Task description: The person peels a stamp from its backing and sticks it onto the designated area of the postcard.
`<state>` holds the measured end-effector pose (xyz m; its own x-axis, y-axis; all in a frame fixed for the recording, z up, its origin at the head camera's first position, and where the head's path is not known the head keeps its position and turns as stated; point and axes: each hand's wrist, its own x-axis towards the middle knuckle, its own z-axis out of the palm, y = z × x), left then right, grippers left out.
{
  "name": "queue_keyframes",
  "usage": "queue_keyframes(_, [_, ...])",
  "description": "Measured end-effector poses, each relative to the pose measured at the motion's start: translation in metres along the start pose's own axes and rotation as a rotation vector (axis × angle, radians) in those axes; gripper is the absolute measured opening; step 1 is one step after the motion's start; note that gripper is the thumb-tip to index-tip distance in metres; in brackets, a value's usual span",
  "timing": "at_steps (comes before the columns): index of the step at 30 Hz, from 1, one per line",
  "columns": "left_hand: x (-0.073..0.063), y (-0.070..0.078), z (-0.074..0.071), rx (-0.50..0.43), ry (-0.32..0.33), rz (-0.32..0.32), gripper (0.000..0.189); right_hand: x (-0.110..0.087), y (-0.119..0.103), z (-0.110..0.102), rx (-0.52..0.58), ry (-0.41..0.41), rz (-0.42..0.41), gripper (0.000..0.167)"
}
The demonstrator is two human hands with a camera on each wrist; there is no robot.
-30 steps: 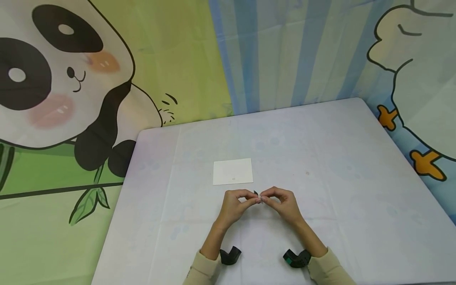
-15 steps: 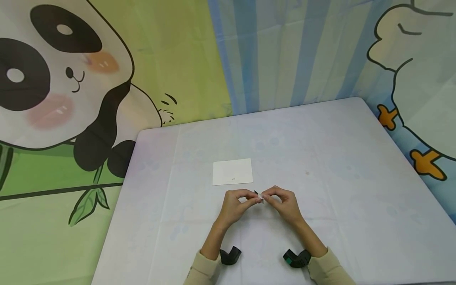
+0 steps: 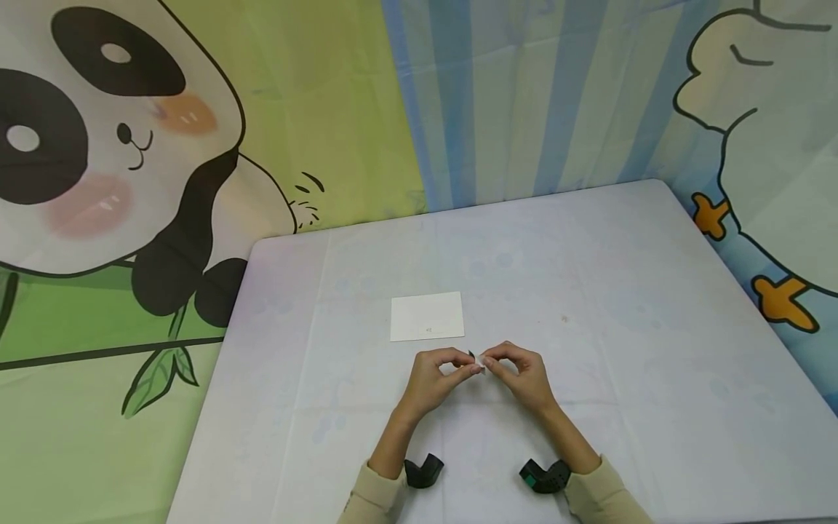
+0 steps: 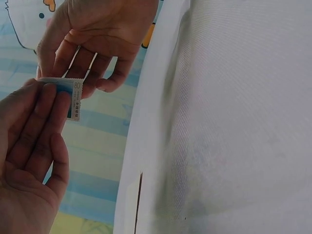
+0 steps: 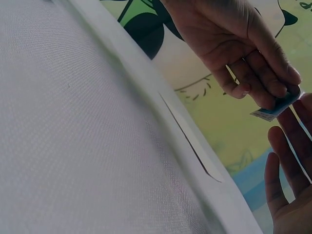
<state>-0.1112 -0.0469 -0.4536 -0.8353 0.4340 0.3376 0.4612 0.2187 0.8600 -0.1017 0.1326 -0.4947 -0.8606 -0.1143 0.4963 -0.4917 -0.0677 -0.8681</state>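
A small postage stamp [image 4: 75, 105] with perforated edges, a blue picture and the number 80 shows between the hands in the left wrist view. My left hand [image 3: 433, 378] pinches it between thumb and fingers, covering most of its face. At the opposite edge, my right hand [image 3: 527, 375] also pinches the stamp with thumb and index finger. Its other fingers are loosely bent. In the right wrist view, the stamp [image 5: 282, 105] looks tilted, with a blue side and a pale printed border. Beyond the hands, a white rectangular card or envelope [image 3: 427, 316] lies flat.
A pale cloth covers the table [image 3: 622, 291]. Black wrist devices [image 3: 423, 471] sit at both cuffs, just above the tabletop. Behind the table hangs a printed backdrop [image 3: 497, 94] with a panda and stripes.
The right fingertips have shifted slightly to the right. More of the pale stamp shows between the two hands. The left hand and the white rectangle have hardly moved.
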Motion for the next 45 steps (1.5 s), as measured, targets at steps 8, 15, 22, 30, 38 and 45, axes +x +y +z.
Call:
queue_keyframes(8, [-0.001, -0.001, 0.0, 0.009, -0.002, 0.006, 0.006, 0.001, 0.0, 0.0, -0.009, 0.035, -0.004, 0.018])
queue_keyframes(15, [-0.001, -0.001, -0.001, 0.012, 0.0, -0.002, 0.006, 0.002, 0.001, -0.001, -0.017, 0.102, -0.001, 0.015])
queue_keyframes(22, [-0.002, 0.0, -0.001, -0.002, 0.002, -0.014, 0.006, 0.001, 0.005, -0.005, 0.007, 0.143, 0.05, 0.011])
queue_keyframes(30, [-0.002, 0.002, -0.002, -0.025, 0.005, -0.034, 0.007, -0.002, 0.023, -0.01, 0.126, 0.206, 0.105, 0.004])
queue_keyframes(38, [-0.003, 0.001, -0.002, -0.019, 0.009, -0.027, 0.005, -0.005, 0.027, -0.014, 0.152, 0.229, 0.161, 0.011])
queue_keyframes(45, [-0.003, 0.001, -0.001, -0.026, 0.009, -0.043, 0.005, -0.005, 0.028, -0.015, 0.126, 0.251, 0.178, 0.012])
